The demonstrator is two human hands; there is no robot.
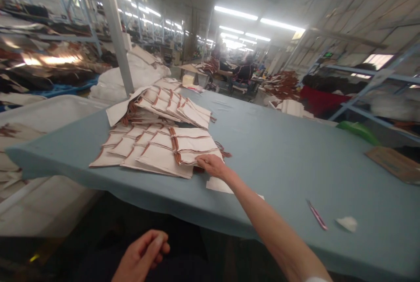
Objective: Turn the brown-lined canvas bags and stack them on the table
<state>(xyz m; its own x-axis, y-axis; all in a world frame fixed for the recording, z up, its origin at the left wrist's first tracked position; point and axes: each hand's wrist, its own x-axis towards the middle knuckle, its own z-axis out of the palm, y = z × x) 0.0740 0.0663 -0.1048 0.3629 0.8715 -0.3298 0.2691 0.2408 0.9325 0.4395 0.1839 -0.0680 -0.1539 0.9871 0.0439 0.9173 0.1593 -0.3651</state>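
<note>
Cream brown-edged panels (197,143) lie in overlapping stacks on the blue-green tabletop (278,155), one near corner pinched by the right hand (211,165); left hand (144,251) curled closed, nothing visible inside; a sharp tug could skew the loose layers.

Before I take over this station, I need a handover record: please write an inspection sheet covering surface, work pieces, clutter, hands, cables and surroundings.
Surface: table under a blue-green cloth draping over its near edge.
Work pieces: brown-edged cream panels in overlapping stacks.
Clutter: slim pink tool and white scrap near each other; cardboard piece at the far right.
Hands: right hand appears to grip the panels' edge; left hand is loosely curled before the table, nothing visible in it.
Cables: nothing seen on the table.
Surroundings: white bin at left; loaded shelving on both sides; seated person in the background.
</note>
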